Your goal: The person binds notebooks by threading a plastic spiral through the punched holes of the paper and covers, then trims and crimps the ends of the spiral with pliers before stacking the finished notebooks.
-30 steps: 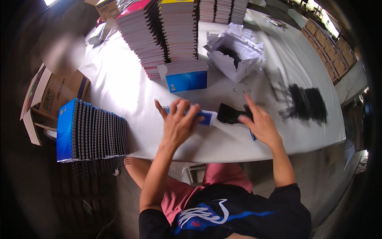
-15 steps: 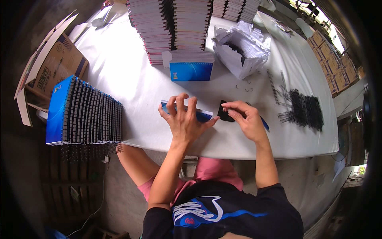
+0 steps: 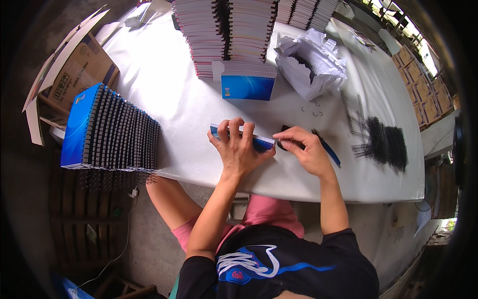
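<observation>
Left hand [image 3: 238, 149] pressed flat, fingers spread, right hand [image 3: 304, 151] curled, fingertips pinched

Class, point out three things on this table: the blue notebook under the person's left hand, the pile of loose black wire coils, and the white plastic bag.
blue notebook [image 3: 263, 143], head view, its right end beside the fingers.
black wire coils [image 3: 386, 144], head view, middle of the pile.
white plastic bag [image 3: 318, 65], head view, its crumpled top.

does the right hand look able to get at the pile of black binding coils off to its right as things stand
Probably yes: the pile of black binding coils lies on bare table to the right of the right hand, with only a blue pen between. The hand is pinching something dark, though.
</observation>
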Demonstrator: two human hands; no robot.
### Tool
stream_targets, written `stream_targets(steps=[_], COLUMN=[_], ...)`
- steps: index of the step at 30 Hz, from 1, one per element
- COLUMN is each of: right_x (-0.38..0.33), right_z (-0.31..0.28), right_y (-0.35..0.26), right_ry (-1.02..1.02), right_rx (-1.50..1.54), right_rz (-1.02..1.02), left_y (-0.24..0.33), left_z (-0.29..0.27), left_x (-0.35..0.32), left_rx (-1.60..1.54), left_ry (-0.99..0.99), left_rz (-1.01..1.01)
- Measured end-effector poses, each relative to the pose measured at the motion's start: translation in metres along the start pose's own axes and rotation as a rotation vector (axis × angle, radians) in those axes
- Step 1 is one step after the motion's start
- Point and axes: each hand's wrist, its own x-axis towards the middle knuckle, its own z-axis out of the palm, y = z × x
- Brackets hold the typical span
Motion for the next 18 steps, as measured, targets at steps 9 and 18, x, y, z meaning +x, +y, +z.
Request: stream_targets(steps=[9, 18], right_x=[-0.001, -0.012], right_z=[-0.004, -0.002], right_y=[-0.012, -0.004], right_ry=[-0.178, -0.003], right_rx=[0.04, -0.079], right_rz=[0.178, 0.14], left_y=[0.006, 0.002], left_z=[-0.001, -0.002], left_x=[0.002, 0.002], left_rx=[0.102, 0.051], left_ry=[-0.066, -0.107], left_rz=[-0.005, 0.036])
